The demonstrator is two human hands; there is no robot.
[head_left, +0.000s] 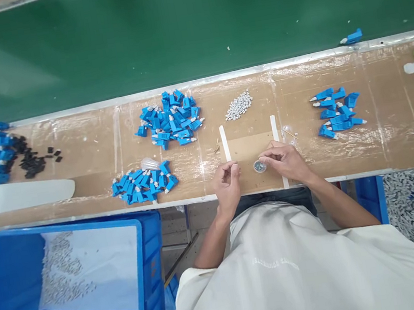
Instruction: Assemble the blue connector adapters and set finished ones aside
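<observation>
My left hand [228,187] is closed in a pinch above the brown work surface, between two white tape strips. Whatever is between its fingertips is too small to make out. My right hand [285,161] has thumb and fingers closed on the rim of a small round clear dish [259,166] with dark bits in it. Beyond the hands lies a heap of small whitish-grey pieces [239,106]. The left white strip [224,143] ends close to my left fingers, and the right white strip [274,128] runs beside my right hand.
Piles of blue plastic parts with pale tips lie at left [172,118], nearer left [144,183] and right [338,112]. Black pieces [33,161] and a white bottle [28,194] are far left. A blue crate [142,270] stands below. The green surface [187,27] runs behind.
</observation>
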